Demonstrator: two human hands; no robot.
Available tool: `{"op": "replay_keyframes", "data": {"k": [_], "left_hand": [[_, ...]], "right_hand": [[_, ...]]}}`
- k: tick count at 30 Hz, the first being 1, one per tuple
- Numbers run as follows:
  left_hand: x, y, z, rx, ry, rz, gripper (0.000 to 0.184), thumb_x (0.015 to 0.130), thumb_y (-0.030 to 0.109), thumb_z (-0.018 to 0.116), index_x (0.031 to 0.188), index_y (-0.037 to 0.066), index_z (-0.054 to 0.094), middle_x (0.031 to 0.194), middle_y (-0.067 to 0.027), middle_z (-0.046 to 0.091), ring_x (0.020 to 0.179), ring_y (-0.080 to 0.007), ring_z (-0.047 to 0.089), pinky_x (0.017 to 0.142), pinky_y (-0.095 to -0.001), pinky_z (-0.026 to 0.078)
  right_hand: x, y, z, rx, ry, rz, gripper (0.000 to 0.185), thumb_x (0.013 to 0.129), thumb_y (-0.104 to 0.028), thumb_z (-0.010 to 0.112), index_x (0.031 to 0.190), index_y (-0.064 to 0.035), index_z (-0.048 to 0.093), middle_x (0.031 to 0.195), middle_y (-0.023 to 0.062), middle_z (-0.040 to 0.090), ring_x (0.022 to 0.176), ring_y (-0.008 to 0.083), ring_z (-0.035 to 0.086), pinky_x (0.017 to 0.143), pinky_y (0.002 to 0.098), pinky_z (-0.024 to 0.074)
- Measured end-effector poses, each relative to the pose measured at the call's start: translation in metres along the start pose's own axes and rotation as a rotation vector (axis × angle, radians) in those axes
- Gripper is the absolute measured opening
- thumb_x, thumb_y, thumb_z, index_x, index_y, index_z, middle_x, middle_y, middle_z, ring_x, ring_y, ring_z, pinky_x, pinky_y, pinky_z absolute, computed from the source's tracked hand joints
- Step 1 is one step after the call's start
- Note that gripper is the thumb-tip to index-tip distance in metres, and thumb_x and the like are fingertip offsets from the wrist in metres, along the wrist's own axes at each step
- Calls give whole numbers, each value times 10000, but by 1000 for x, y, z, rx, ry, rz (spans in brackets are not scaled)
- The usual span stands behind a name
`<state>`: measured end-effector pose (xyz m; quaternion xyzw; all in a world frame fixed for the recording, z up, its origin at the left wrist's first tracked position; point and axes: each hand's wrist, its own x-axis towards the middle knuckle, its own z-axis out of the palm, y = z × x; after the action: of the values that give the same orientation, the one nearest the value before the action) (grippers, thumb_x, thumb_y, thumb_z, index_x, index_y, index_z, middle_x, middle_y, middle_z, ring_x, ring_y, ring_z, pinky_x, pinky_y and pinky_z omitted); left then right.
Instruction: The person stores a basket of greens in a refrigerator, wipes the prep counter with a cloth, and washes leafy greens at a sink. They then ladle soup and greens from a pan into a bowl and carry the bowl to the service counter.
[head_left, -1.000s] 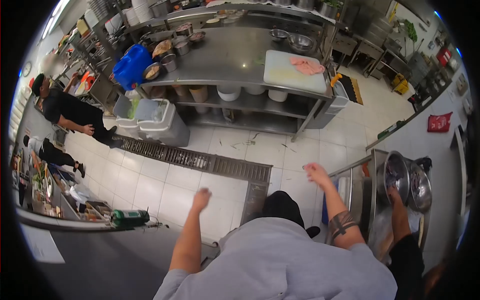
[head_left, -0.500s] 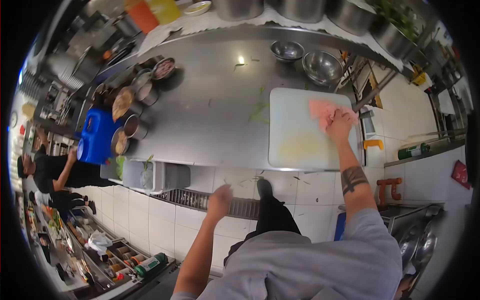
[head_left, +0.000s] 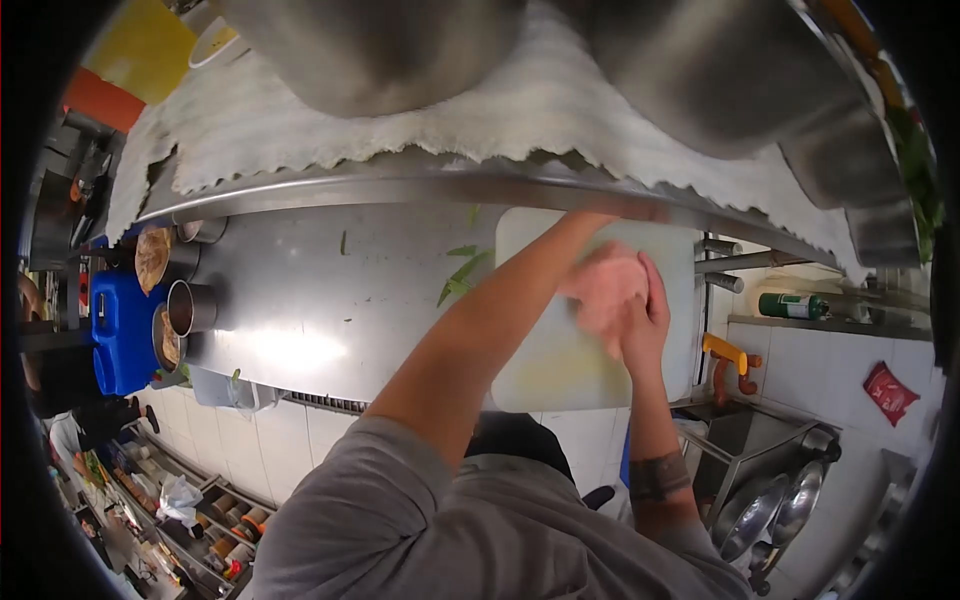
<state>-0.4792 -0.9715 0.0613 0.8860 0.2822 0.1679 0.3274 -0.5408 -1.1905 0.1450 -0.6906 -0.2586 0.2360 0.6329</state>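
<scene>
A pink cloth [head_left: 605, 285], bunched and smeared by motion, is in my right hand [head_left: 645, 325] above the white cutting board [head_left: 525, 350]. The fingers of that hand are wrapped about the cloth's right side. My left arm stretches across the board, and my left hand [head_left: 603, 217] is at the board's far edge by the shelf. The shelf edge and blur hide most of its fingers, so their pose is unclear. A faint yellow stain marks the near part of the board. Green leaf scraps [head_left: 462, 270] lie on the steel table [head_left: 300, 290] left of the board.
A steel shelf [head_left: 440, 188] with a ragged white cloth [head_left: 500, 110] and large pots [head_left: 380, 50] overhangs the table's far side. At left stand a blue jug [head_left: 122, 330] and metal containers [head_left: 192, 307]. A yellow handle [head_left: 724, 350] is right of the board.
My left hand has come up from beside the table to the board's far edge. The cloth has left the board's far right and is gathered up in my right hand. My view has moved toward the shelf.
</scene>
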Motion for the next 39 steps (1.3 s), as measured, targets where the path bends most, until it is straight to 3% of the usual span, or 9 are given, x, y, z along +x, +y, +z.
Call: {"op": "replay_keyframes", "data": {"k": [4, 6, 8, 9, 24, 30, 32, 34, 39], "left_hand": [[-32, -63, -43, -1, 148, -37, 393, 970, 294, 621, 1307, 93, 660, 1191, -133, 720, 1100, -275, 667, 977, -401, 492], [-43, -104, -79, 51, 204, -75, 391, 971, 291, 617, 1305, 91, 660, 1189, -137, 719, 1097, -281, 667, 975, -403, 494], [-49, -140, -114, 100, 237, -110, 389, 971, 288, 614, 1302, 89, 661, 1188, -142, 719, 1095, -287, 667, 973, -405, 496], [-50, -157, -130, 114, 245, -128, 388, 971, 286, 612, 1301, 88, 661, 1187, -144, 718, 1094, -290, 667, 971, -406, 497], [-40, -208, -311, 209, 396, -61, 374, 974, 263, 583, 1285, 71, 664, 1175, -177, 714, 1076, -335, 666, 954, -420, 512], [-58, -211, -341, 208, 390, -71, 370, 975, 254, 572, 1278, 64, 666, 1171, -190, 712, 1068, -352, 666, 947, -426, 517], [-54, -204, -325, 188, 360, -53, 368, 976, 251, 568, 1276, 62, 666, 1169, -194, 711, 1066, -358, 666, 945, -428, 519], [-49, -193, -297, 170, 306, -36, 367, 976, 248, 565, 1274, 59, 667, 1168, -199, 711, 1063, -364, 666, 942, -430, 521], [-31, -175, -235, 135, 193, 6, 364, 977, 241, 555, 1268, 54, 668, 1164, -210, 709, 1057, -379, 666, 937, -435, 526]], "right_hand": [[51, 1, 52, -529, 160, -352, 383, 914, -26, 493, 1274, -3, 624, 1280, 184, 628, 1105, 260, 623, 933, 364, 487], [91, 47, 56, -627, -69, -216, 221, 887, -44, 544, 1069, -4, 663, 1047, 190, 657, 946, 265, 639, 842, 395, 499], [129, 69, 78, -1283, 142, -771, 108, 840, -79, 615, 917, -31, 672, 873, 140, 668, 898, 252, 650, 817, 400, 508], [148, 76, 90, -1308, 147, -826, 106, 835, -82, 619, 913, -33, 673, 871, 137, 668, 898, 252, 651, 816, 401, 508], [303, 56, 269, -793, -356, -663, 89, 773, -123, 668, 843, -71, 691, 837, 93, 682, 910, 259, 661, 807, 423, 509], [178, 64, 386, -532, -749, -735, 85, 749, -139, 688, 815, -86, 698, 823, 75, 688, 915, 261, 665, 804, 431, 509], [107, 17, 363, -679, -811, -628, 55, 686, -164, 707, 739, -151, 715, 801, 44, 689, 966, 273, 663, 837, 453, 503], [49, 66, 359, -476, -497, -1013, 54, 656, -149, 710, 701, -179, 716, 780, 28, 671, 982, 269, 657, 877, 467, 494], [-32, 27, 295, -410, -780, -735, 113, 749, -76, 696, 838, -118, 753, 933, 63, 709, 886, 238, 686, 785, 380, 526]]}}
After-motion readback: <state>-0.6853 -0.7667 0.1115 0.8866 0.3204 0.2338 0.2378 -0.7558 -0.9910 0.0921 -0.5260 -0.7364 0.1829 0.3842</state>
